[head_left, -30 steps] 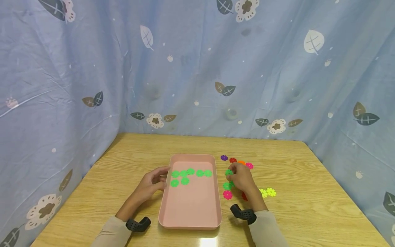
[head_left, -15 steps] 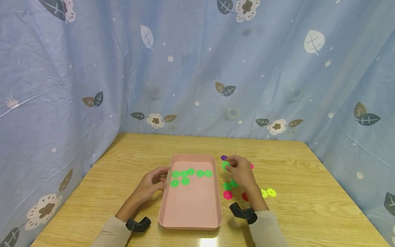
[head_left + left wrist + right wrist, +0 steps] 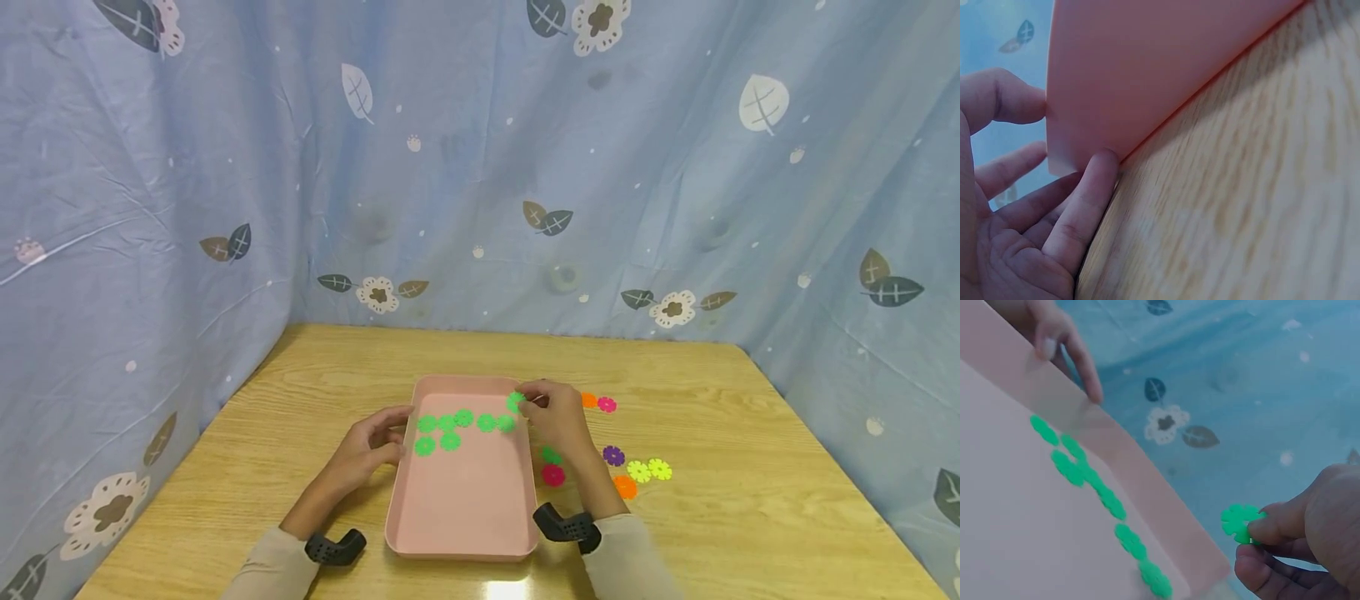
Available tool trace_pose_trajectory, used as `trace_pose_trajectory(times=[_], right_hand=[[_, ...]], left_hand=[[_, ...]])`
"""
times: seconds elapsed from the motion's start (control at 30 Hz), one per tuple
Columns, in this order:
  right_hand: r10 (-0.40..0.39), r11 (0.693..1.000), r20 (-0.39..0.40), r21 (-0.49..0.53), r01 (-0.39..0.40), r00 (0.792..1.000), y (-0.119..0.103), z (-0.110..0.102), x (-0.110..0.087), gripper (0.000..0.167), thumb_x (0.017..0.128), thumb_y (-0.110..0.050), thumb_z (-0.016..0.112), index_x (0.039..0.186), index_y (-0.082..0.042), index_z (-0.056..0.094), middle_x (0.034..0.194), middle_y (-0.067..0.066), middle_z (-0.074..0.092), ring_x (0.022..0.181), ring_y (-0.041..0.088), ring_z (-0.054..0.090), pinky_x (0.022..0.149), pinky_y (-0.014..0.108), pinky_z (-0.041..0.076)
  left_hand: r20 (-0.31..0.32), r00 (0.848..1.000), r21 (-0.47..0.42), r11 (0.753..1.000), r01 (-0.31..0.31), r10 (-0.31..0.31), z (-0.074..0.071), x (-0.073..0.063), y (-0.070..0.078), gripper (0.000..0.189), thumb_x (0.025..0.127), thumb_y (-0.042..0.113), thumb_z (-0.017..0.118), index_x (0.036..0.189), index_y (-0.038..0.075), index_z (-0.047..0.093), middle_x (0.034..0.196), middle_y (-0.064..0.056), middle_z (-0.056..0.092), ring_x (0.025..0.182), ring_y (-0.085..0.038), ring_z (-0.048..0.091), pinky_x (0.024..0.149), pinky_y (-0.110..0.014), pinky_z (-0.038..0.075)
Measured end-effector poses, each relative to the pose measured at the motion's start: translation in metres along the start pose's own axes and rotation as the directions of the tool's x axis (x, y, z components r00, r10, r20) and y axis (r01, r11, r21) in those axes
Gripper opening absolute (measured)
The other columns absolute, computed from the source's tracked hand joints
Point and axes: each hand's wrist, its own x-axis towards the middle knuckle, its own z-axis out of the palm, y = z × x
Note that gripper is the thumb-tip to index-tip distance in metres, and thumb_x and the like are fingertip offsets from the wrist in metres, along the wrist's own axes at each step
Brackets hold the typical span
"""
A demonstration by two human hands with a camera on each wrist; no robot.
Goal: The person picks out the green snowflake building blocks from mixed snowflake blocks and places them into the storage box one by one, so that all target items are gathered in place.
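Observation:
My right hand (image 3: 558,419) pinches a green plastic snowflake disc (image 3: 1240,523) between thumb and fingers. In the head view it hovers by the far right rim of the pink tray (image 3: 461,508). Several more green discs (image 3: 450,442) lie inside the tray, toward its far half. My left hand (image 3: 367,446) stays at the tray's left side. In the left wrist view its fingers (image 3: 1088,206) are loosely bent and touch the tray's outer wall and edge.
Right of the tray lie loose discs: pink (image 3: 553,475), purple (image 3: 613,456), orange (image 3: 626,487), yellow (image 3: 660,469) and, partly behind my right hand, green (image 3: 551,455). A blue patterned curtain (image 3: 480,167) surrounds the wooden table (image 3: 337,358).
My right hand has picked the green disc up off the right side of the table and carried it left to the tray's far right rim. The left hand and tray have not moved.

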Motion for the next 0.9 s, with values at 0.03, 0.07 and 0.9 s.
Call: trace_pose_trajectory(times=[0.03, 0.07, 0.9], right_hand=[[-0.003, 1.0, 0.009, 0.007, 0.003, 1.0, -0.002, 0.003, -0.001, 0.022, 0.09, 0.002, 0.069, 0.111, 0.003, 0.076, 0.093, 0.013, 0.068, 0.072, 0.026, 0.066, 0.061, 0.029, 0.06], [-0.008, 1.0, 0.021, 0.011, 0.007, 1.0, -0.003, 0.006, -0.002, 0.023, 0.091, 0.002, 0.069, 0.113, 0.004, 0.075, 0.094, 0.013, 0.068, 0.072, 0.027, 0.066, 0.061, 0.03, 0.06], [-0.094, 0.958, 0.183, -0.252, 0.139, 0.979, -0.012, 0.051, -0.006, 0.028, 0.086, 0.01, 0.065, 0.065, -0.006, 0.058, 0.06, -0.006, 0.021, 0.054, 0.008, 0.021, 0.051, 0.022, 0.017]], left_hand=[[-0.001, 1.0, 0.001, 1.0, 0.003, -0.003, 0.0, -0.001, 0.0, 0.062, 0.09, 0.004, 0.062, 0.149, -0.004, 0.043, 0.144, -0.031, 0.049, 0.102, -0.031, 0.063, 0.079, -0.036, 0.062], [-0.002, 1.0, 0.0, 1.0, 0.006, -0.006, 0.0, -0.001, 0.001, 0.062, 0.09, 0.003, 0.062, 0.149, -0.004, 0.043, 0.144, -0.03, 0.049, 0.102, -0.032, 0.063, 0.079, -0.036, 0.062], [-0.007, 1.0, -0.001, 1.0, 0.01, -0.01, 0.001, 0.0, 0.002, 0.061, 0.09, 0.003, 0.061, 0.149, -0.003, 0.044, 0.144, -0.03, 0.05, 0.104, -0.035, 0.062, 0.078, -0.036, 0.062]])
